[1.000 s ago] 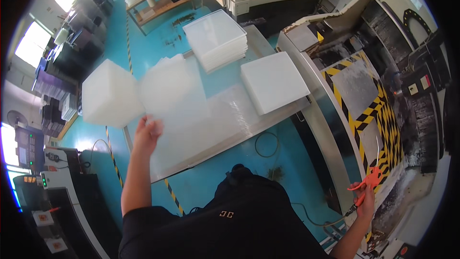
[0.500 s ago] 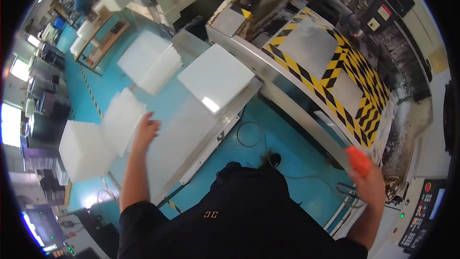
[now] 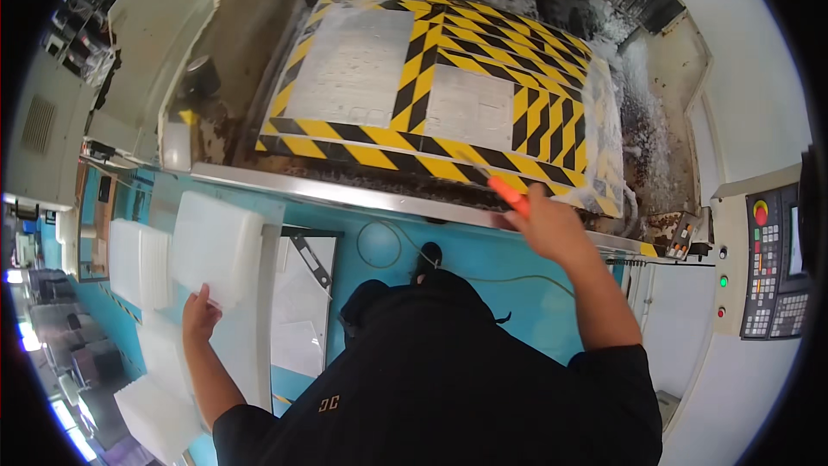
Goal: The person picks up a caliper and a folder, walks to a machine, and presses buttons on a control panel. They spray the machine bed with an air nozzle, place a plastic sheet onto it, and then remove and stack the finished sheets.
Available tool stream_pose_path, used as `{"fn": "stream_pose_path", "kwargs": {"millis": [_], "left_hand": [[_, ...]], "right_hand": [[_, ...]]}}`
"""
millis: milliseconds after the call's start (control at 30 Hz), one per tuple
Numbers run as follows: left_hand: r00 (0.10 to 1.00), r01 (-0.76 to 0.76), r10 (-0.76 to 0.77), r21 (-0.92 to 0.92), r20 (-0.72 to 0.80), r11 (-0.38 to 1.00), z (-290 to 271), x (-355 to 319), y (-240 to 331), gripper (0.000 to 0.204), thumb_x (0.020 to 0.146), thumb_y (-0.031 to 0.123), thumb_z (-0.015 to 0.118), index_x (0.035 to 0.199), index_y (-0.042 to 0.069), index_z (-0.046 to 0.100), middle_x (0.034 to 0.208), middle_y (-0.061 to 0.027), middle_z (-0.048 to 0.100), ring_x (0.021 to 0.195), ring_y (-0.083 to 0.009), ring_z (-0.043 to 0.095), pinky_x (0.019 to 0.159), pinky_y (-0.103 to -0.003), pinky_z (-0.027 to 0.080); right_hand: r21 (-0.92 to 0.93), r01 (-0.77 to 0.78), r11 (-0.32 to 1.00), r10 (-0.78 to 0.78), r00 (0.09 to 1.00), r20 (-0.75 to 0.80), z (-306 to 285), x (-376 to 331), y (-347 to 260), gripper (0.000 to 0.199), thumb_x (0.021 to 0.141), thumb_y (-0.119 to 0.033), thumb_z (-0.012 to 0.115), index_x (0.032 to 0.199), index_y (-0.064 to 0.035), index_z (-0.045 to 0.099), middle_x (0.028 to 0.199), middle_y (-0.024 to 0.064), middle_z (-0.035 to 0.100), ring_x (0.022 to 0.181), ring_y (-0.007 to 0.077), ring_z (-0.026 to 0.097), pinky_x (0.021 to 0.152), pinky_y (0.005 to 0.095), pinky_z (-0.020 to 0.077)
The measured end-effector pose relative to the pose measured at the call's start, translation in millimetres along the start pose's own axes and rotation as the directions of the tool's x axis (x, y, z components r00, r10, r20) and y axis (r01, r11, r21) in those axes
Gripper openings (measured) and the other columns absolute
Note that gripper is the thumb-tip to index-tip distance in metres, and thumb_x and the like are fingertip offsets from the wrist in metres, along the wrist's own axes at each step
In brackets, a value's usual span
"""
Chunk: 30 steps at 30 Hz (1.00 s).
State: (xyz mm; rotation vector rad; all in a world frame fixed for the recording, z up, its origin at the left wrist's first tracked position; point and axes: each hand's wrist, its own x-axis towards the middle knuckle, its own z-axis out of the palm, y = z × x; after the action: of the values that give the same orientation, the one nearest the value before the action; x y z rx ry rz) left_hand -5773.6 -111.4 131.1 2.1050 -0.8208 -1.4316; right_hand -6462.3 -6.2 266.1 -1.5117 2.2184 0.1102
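In my right hand (image 3: 554, 226) is an orange-handled tool (image 3: 509, 196); its thin far end is blurred and its kind is unclear. The fingers wrap round the handle, and the tool points up and left over the front edge of the machine bed (image 3: 345, 78), a metal plate bordered with yellow and black striped tape. My left hand (image 3: 201, 315) is at the near edge of a stack of whitish translucent sheets (image 3: 216, 246), its fingers loosely bent and partly apart. Whether it touches the sheets is hard to tell.
More stacks of translucent sheets (image 3: 138, 263) stand at the left, some on a pale table (image 3: 246, 354). A metal ledge (image 3: 345, 197) runs along the machine's front. A control panel (image 3: 772, 267) is at the right. A thin hose (image 3: 509, 278) lies across the blue floor.
My view has turned right toward the machine bed. My right hand has brought the orange-handled tool forward to the bed's front edge. My left hand is now beside a stack of sheets.
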Motion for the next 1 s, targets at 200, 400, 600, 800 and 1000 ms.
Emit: {"fn": "stream_pose_path", "kwargs": {"millis": [200,400,600,800,1000], "left_hand": [[0.994,0.091,-0.103,-0.225,-0.041,0.970,-6,0,-4,0.037,0.095,0.047,0.062,0.110,0.014,0.056,0.084,-0.0019,0.064,0.075,-0.0166,0.062,0.061,-0.030,0.049],[0.953,0.253,-0.276,-0.175,-0.122,0.951,0,-8,2,0.043,0.092,0.056,0.060,0.108,0.016,0.060,0.083,-0.0009,0.066,0.069,-0.0143,0.061,0.055,-0.027,0.046],[0.967,0.157,-0.196,-0.226,-0.160,0.961,-13,-7,-8,0.040,0.092,0.052,0.064,0.102,0.013,0.061,0.074,0.0008,0.059,0.062,-0.0133,0.057,0.050,-0.027,0.042],[0.960,-0.278,0.182,-0.639,-0.213,0.718,-47,-16,6,0.020,0.092,0.033,0.069,0.094,0.014,0.064,0.075,0.0035,0.059,0.060,-0.0118,0.058,0.051,-0.026,0.045],[0.835,-0.348,0.542,-0.669,0.097,0.657,1,-28,68,0.037,0.094,0.033,0.063,0.123,0.009,0.062,0.116,-0.0022,0.065,0.107,-0.0196,0.060,0.098,-0.035,0.044]], "right_hand": [[0.020,-0.025,0.999,0.025,0.999,0.027,1,12,48,0.043,0.093,-0.039,0.061,0.105,-0.0017,0.045,0.081,0.0231,0.067,0.077,0.0437,0.066,0.068,0.0524,0.0502],[0.157,-0.252,0.955,0.264,0.963,-0.062,-10,44,96,0.042,0.094,-0.038,0.059,0.112,-0.0026,0.045,0.089,0.0259,0.067,0.085,0.0459,0.065,0.072,0.0540,0.0495],[0.183,-0.024,0.983,0.027,1.000,-0.009,26,98,27,0.043,0.094,-0.039,0.059,0.112,-0.0025,0.047,0.088,0.0238,0.068,0.081,0.0443,0.067,0.070,0.0553,0.0507],[0.279,-0.204,0.938,0.248,0.960,-0.132,14,100,91,0.043,0.094,-0.038,0.059,0.112,-0.0009,0.047,0.089,0.0231,0.068,0.083,0.0440,0.067,0.074,0.0519,0.0517],[0.328,-0.121,0.937,0.271,0.845,-0.461,-11,0,132,0.051,0.088,-0.021,0.070,0.129,0.0029,0.051,0.105,0.0211,0.067,0.100,0.0336,0.066,0.087,0.0413,0.0505]]}}
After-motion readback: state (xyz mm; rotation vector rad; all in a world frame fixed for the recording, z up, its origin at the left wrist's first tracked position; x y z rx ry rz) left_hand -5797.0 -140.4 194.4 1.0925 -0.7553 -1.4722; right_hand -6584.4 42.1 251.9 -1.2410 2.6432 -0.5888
